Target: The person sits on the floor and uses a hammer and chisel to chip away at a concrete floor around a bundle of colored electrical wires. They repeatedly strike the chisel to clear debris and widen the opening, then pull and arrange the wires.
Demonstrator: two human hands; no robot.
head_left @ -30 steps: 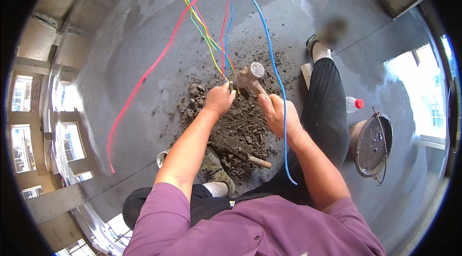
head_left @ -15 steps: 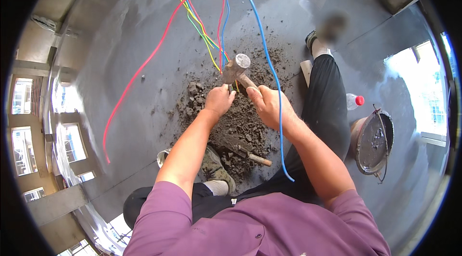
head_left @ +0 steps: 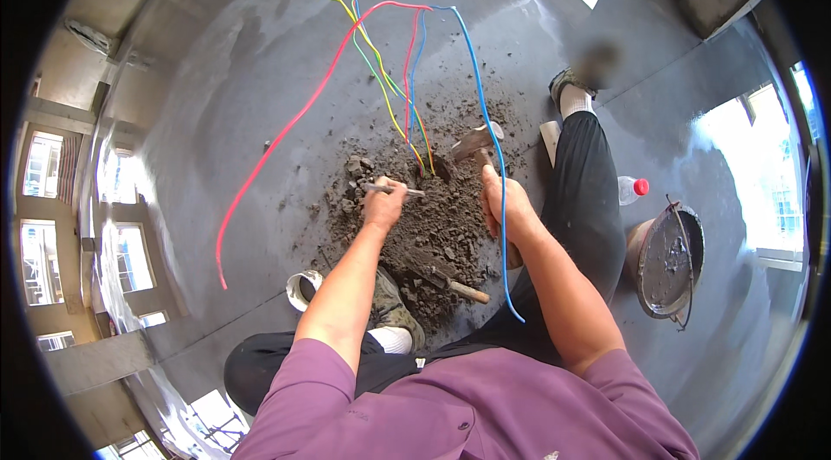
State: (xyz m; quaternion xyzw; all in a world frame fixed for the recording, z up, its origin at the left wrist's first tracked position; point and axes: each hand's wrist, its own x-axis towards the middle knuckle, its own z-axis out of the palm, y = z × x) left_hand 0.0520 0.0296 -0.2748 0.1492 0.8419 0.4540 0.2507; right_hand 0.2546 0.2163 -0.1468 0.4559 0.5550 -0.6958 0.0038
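Observation:
My left hand (head_left: 383,204) is closed round a metal chisel (head_left: 407,192), which lies nearly level above the heap of broken mortar (head_left: 433,239). In my right hand (head_left: 509,203) is a club hammer (head_left: 474,145), its head beside the hole and its handle gripped in my fist. Red, blue, yellow and green wires rise from the hole (head_left: 441,169) between my hands. One long blue wire (head_left: 479,79) arches down across my right hand and forearm; a red wire (head_left: 299,108) bends away to the left. A trowel (head_left: 463,289) lies on the rubble nearer me, wooden handle showing.
On the right stand a bucket (head_left: 641,265) of grey wet mix and a clear bottle with a red cap (head_left: 634,190). A white ring-shaped piece (head_left: 297,296) is by my left foot. My right leg (head_left: 582,192) stretches along the rubble's right side.
The chisel has come out of the hole area and turned level in my left hand, moving nearer me. The hammer has moved right and lower, away from above the wires.

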